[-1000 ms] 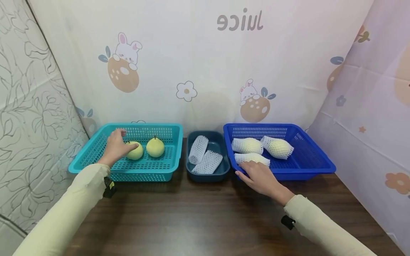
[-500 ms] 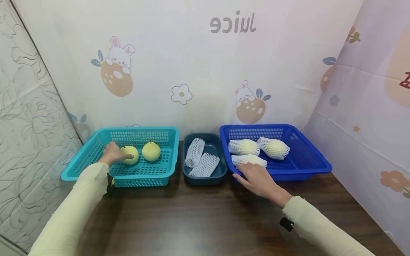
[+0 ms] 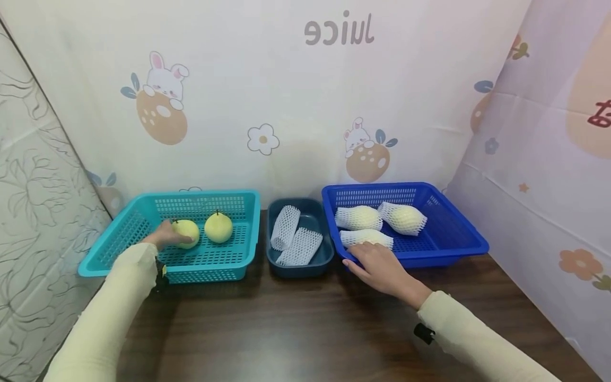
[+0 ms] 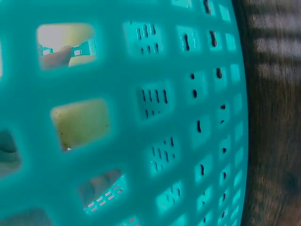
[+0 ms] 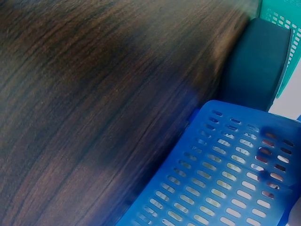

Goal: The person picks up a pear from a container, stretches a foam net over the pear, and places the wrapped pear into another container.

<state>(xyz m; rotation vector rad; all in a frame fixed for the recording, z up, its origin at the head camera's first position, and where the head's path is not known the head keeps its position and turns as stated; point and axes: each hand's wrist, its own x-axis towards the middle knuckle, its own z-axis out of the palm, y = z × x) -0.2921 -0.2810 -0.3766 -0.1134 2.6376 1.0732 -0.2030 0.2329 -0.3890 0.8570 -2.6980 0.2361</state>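
Observation:
In the head view my left hand (image 3: 164,234) reaches over the front rim of the teal basket (image 3: 210,269) and grips the left of two yellow pears (image 3: 188,233), thumb along its near side. The other bare pear (image 3: 218,228) sits just right of it. Through the basket's holes, the left wrist view shows parts of a pear (image 4: 82,123) and a finger. My right hand (image 3: 382,269) holds the front rim of the blue basket (image 3: 453,249), fingers inside by a net-sleeved pear (image 3: 367,237) and thumb outside. Parts of these fingers show through the slots in the right wrist view.
A dark blue-green bin (image 3: 300,270) between the baskets holds two white foam net sleeves (image 3: 302,246). Two more sleeved pears (image 3: 406,219) lie farther back in the blue basket. The brown wooden table (image 3: 277,329) stretches in front; a patterned curtain (image 3: 296,95) hangs close behind.
My left hand has lowered from above the left pear and closed round it. My right hand stays at the blue basket's rim. The head view has shifted slightly to the right.

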